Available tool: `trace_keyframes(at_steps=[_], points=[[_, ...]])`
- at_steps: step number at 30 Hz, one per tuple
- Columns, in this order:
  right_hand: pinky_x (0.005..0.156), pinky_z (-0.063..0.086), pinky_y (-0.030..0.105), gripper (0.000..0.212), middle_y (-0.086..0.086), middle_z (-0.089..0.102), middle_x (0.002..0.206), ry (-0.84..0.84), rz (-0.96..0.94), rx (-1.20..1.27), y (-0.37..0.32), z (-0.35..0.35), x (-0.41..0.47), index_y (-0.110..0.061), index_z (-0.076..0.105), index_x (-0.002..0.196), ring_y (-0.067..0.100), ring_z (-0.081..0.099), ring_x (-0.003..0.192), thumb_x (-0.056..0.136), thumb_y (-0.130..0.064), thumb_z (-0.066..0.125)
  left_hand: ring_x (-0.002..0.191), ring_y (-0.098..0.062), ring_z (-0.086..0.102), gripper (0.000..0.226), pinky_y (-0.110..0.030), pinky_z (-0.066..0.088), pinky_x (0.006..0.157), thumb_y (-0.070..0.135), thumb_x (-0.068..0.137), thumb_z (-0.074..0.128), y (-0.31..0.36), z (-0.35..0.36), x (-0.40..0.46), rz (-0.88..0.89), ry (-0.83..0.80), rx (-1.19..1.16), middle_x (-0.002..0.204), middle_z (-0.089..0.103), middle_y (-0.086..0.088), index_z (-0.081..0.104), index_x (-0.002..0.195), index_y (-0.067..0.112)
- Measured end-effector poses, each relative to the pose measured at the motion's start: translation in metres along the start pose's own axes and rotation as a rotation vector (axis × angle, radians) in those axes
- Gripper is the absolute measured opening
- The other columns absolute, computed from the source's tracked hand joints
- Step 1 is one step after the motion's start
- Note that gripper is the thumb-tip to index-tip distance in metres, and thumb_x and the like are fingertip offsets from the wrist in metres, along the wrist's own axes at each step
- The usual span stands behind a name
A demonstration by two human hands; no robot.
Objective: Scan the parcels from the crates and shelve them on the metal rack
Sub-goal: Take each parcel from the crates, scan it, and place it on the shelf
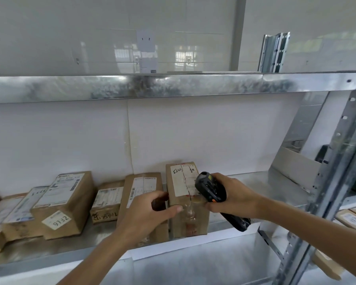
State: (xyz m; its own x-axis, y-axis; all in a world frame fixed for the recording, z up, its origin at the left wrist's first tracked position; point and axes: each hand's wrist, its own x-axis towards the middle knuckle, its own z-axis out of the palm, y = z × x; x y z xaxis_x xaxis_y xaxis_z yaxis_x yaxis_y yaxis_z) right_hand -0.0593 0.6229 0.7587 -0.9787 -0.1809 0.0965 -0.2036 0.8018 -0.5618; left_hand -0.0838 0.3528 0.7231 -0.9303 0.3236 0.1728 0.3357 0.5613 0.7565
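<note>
A brown cardboard parcel (183,204) with a white handwritten label stands upright on the metal rack's shelf (255,186), rightmost in a row of parcels. My left hand (150,212) grips its left edge, thumb across the front. My right hand (232,195) holds a black handheld scanner (211,190) right next to the parcel's label, its head pointing at the box. Beside it stands another brown parcel (142,188), partly hidden by my left hand.
More labelled parcels (64,202) lie along the shelf to the left, one marked 9132. The shelf's right part is bare metal. A steel upright (337,161) frames the rack at right; more parcels (351,219) lie beyond it. An upper shelf beam (173,85) runs overhead.
</note>
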Motion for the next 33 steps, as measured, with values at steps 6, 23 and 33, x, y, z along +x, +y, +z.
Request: trace_keyframes(at_steps=[6, 23, 33], points=[[0.063, 0.044, 0.011, 0.043, -0.013, 0.067, 0.09, -0.066, -0.023, 0.001, 0.009, -0.005, 0.028, -0.042, 0.05, 0.108, -0.007, 0.063, 0.075, 0.081, -0.032, 0.082, 0.097, 0.021, 0.058, 0.041, 0.0, 0.045, 0.068, 0.06, 0.081, 0.073, -0.007, 0.002, 0.016, -0.035, 0.041, -0.008, 0.104, 0.07, 0.033, 0.069, 0.116, 0.041], [0.08, 0.052, 0.018, 0.056, -0.016, 0.065, 0.105, 0.008, -0.186, -0.014, 0.01, -0.018, 0.049, -0.037, 0.056, 0.124, 0.0, 0.063, 0.093, 0.077, -0.033, 0.086, 0.115, 0.013, 0.054, 0.066, -0.024, 0.048, 0.1, 0.08, 0.074, 0.068, -0.016, -0.01, 0.022, 0.006, 0.086, 0.045, 0.125, 0.06, 0.037, 0.061, 0.129, 0.044], [0.087, 0.05, 0.019, 0.09, -0.018, 0.052, 0.113, -0.027, -0.437, -0.257, -0.115, 0.007, 0.046, -0.045, 0.03, 0.152, 0.006, 0.057, 0.102, 0.074, -0.058, 0.071, 0.136, 0.004, 0.042, 0.077, -0.03, 0.043, 0.111, 0.074, 0.079, 0.061, -0.044, -0.11, -0.058, 0.07, 0.41, 0.288, 0.149, 0.045, 0.026, 0.047, 0.147, 0.041]])
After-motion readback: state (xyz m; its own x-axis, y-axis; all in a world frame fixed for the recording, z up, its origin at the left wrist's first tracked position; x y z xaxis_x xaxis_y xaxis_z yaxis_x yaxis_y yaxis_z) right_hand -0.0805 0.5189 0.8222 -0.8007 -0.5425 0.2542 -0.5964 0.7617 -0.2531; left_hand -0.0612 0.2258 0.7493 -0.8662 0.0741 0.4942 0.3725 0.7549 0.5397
